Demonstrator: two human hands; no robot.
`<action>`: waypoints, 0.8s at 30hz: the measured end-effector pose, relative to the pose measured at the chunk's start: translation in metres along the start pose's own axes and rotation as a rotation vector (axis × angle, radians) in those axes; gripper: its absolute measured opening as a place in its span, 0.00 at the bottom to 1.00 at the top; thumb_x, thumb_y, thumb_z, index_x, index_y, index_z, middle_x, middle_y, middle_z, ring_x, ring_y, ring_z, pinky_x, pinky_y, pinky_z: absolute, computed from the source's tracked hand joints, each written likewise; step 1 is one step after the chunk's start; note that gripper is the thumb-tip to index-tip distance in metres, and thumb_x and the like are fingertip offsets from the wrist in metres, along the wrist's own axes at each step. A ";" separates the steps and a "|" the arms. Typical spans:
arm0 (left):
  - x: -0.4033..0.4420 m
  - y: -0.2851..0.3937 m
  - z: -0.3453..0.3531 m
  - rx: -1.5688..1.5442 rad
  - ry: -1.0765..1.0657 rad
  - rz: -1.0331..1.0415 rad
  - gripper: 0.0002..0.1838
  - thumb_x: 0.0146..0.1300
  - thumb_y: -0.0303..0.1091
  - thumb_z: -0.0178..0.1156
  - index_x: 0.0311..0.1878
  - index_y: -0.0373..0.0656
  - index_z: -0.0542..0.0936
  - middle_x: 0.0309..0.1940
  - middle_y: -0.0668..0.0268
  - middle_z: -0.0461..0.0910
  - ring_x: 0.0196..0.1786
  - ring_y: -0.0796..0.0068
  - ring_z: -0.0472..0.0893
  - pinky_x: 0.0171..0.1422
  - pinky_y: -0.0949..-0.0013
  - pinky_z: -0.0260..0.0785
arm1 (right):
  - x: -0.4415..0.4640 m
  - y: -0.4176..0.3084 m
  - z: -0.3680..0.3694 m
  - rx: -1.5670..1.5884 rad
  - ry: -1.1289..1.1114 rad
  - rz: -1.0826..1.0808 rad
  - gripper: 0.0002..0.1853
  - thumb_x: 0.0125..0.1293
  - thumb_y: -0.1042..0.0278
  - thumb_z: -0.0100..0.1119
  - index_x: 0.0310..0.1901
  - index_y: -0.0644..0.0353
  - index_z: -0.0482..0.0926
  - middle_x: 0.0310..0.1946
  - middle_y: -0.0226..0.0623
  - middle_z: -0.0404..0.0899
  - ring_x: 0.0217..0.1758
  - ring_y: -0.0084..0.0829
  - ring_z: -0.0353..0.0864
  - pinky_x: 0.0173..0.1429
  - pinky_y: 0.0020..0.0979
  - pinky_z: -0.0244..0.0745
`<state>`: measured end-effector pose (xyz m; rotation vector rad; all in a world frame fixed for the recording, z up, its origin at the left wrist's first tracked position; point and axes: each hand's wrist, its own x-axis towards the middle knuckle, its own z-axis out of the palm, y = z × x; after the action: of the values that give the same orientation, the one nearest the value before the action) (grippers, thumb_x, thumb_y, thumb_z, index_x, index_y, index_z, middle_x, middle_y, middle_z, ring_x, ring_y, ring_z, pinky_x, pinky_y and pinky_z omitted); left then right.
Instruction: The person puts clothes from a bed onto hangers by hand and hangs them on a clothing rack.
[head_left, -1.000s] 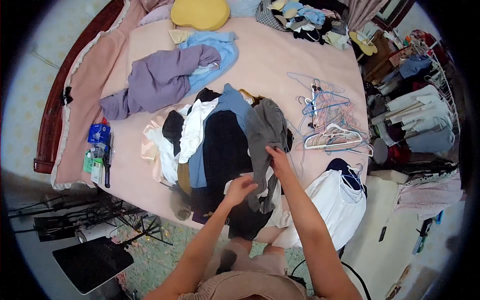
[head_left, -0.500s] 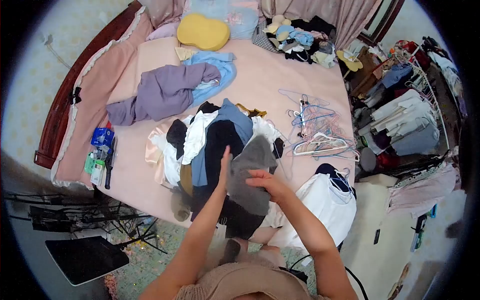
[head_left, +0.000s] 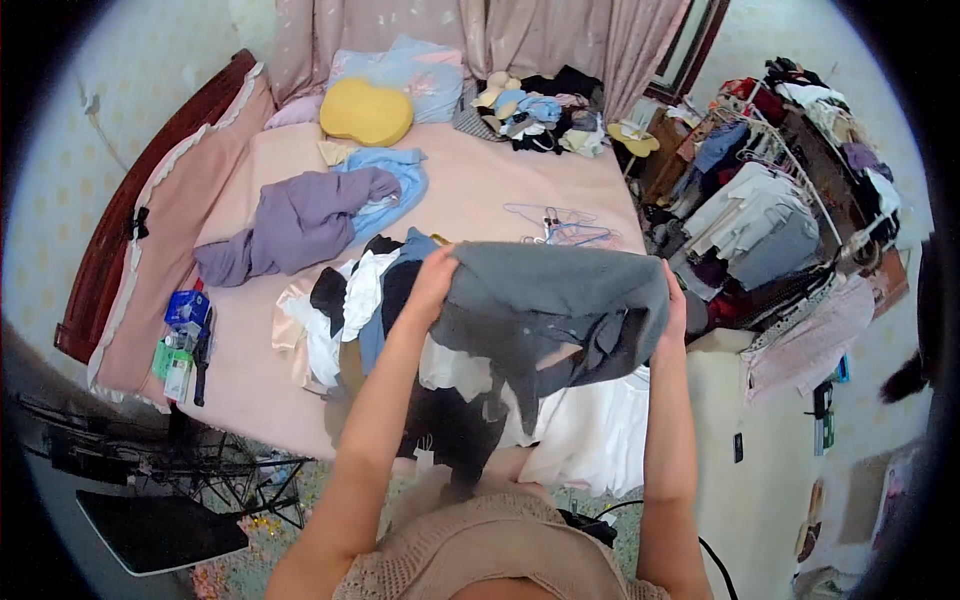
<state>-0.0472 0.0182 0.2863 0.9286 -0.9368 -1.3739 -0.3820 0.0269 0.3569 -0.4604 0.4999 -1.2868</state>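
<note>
Head view gives me a plain dark-grey cloth garment (head_left: 555, 290) held up in front of the person, between both hands, over the near side of the bed. Its upper edge runs fairly straight across, while its lower part sags in loose folds. I see the left hand (head_left: 432, 282) with its fingers closed on the upper left corner. The right hand (head_left: 674, 312) grips the right edge, fingers pressed against the cloth; some of them are hidden from me, so I cannot tell where every tip sits.

Below and left of it I have a jumbled pile: a black garment (head_left: 460, 425), a crumpled white garment (head_left: 368, 285) and a shiny peach cloth (head_left: 290, 318). To the right, a smooth white garment (head_left: 590, 440) lies partly behind the grey one. Just beyond the upper edge, thin blue and pink hangers (head_left: 570, 232) rest on the pale-pink bed sheet (head_left: 480, 195). Farther back I make out a bunched purple cloth (head_left: 310, 215) against a light-blue cloth (head_left: 402, 180), and a yellow rounded cushion (head_left: 366, 112). Well apart, on the right, white garments (head_left: 755, 210) hang from a rack.
</note>
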 end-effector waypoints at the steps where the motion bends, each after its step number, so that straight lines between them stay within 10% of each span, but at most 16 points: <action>1: 0.001 0.014 0.007 -0.002 -0.002 -0.024 0.16 0.61 0.27 0.44 0.47 0.33 0.76 0.41 0.63 0.79 0.42 0.75 0.77 0.47 0.74 0.69 | -0.001 -0.006 -0.009 0.016 0.029 0.005 0.15 0.68 0.60 0.47 0.45 0.61 0.77 0.42 0.37 0.80 0.45 0.33 0.78 0.52 0.35 0.73; 10: 0.014 0.074 0.057 -0.038 0.027 -0.215 0.17 0.61 0.37 0.47 0.44 0.31 0.75 0.39 0.57 0.77 0.39 0.69 0.78 0.44 0.68 0.71 | -0.024 -0.034 -0.034 -0.147 0.200 -0.150 0.14 0.64 0.65 0.54 0.49 0.61 0.76 0.44 0.35 0.79 0.45 0.31 0.78 0.52 0.31 0.72; 15: 0.019 0.077 0.089 0.017 -0.077 -0.148 0.17 0.60 0.38 0.47 0.40 0.31 0.76 0.36 0.59 0.78 0.36 0.69 0.77 0.42 0.67 0.71 | -0.022 -0.019 -0.019 -1.171 0.278 -0.511 0.20 0.59 0.61 0.61 0.49 0.64 0.72 0.37 0.33 0.77 0.42 0.23 0.76 0.47 0.24 0.71; 19: 0.007 0.067 0.134 0.328 -0.350 0.039 0.14 0.57 0.34 0.51 0.38 0.31 0.79 0.32 0.62 0.80 0.35 0.72 0.77 0.41 0.70 0.70 | -0.038 0.032 0.054 -1.460 -0.073 -0.553 0.33 0.53 0.52 0.66 0.56 0.60 0.67 0.47 0.35 0.72 0.49 0.28 0.71 0.53 0.30 0.68; 24: -0.005 0.065 0.135 0.770 -0.293 0.430 0.13 0.51 0.24 0.54 0.41 0.35 0.80 0.31 0.64 0.81 0.33 0.76 0.78 0.39 0.74 0.70 | -0.031 0.043 0.051 -1.741 0.197 -0.727 0.19 0.50 0.67 0.58 0.46 0.59 0.74 0.34 0.46 0.78 0.36 0.44 0.79 0.41 0.38 0.73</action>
<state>-0.1489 0.0238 0.3962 1.0060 -1.8431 -0.7773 -0.3243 0.0693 0.3757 -2.1012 1.7069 -1.2677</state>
